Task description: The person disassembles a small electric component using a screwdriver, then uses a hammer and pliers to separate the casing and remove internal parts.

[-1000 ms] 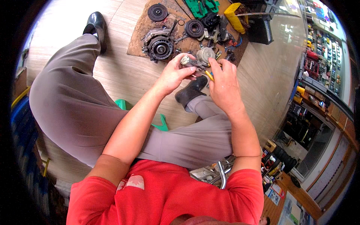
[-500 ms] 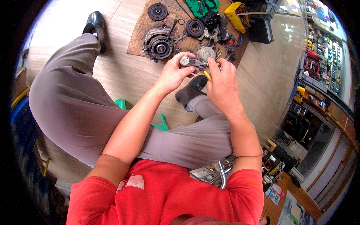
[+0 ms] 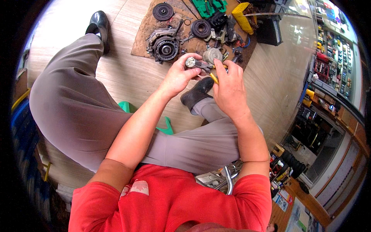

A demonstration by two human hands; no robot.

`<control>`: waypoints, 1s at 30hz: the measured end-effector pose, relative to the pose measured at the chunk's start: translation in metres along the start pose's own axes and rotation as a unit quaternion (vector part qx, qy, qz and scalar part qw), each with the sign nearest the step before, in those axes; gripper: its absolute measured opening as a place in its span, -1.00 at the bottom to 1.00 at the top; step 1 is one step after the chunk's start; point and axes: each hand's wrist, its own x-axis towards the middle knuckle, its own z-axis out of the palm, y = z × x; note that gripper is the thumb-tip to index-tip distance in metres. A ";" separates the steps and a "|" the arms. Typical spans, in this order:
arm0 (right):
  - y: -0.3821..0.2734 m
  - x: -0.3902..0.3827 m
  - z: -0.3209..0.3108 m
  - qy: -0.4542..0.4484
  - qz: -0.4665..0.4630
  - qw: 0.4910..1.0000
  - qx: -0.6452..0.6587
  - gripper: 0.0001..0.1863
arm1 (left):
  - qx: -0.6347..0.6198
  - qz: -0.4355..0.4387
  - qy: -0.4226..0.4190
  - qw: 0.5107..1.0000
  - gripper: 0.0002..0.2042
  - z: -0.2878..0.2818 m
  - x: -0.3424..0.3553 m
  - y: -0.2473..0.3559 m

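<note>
A brown mat point(image 3: 141, 38) lies at twelve o'clock, bearing a round pulley assembly point(image 3: 165, 46) and two black discs point(image 3: 162, 11). A yellow box point(image 3: 241, 15) sits at one o'clock. A green stool point(image 3: 125, 106) shows near centre.

— What is found on the floor point(image 3: 127, 77)?

— A mat point(image 3: 147, 34) is laid ahead of the knees. A round housing point(image 3: 165, 45) sits on its left part, a disc point(image 3: 162, 11) behind it, a pulley point(image 3: 201, 28) to the right.

— And the hands?

— The left hand point(image 3: 178, 75) and right hand point(image 3: 228, 88) are held side by side above the mat's near edge, a small metal part point(image 3: 192, 62) gripped between them. A shoe point(image 3: 198, 92) is placed beneath.
</note>
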 end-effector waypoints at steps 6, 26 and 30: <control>0.000 0.001 0.000 0.000 0.001 1.000 0.002 -0.41 | -0.060 -0.019 -0.013 0.998 -0.62 -0.002 0.000 -0.004; 0.044 0.005 -0.015 0.069 0.067 0.995 -0.022 -0.40 | 0.389 -0.108 -0.066 0.912 -0.55 -0.005 -0.003 -0.023; 0.059 0.004 -0.031 0.104 0.114 0.988 -0.012 -0.43 | 0.405 -0.115 -0.086 0.903 -0.56 -0.004 -0.003 -0.022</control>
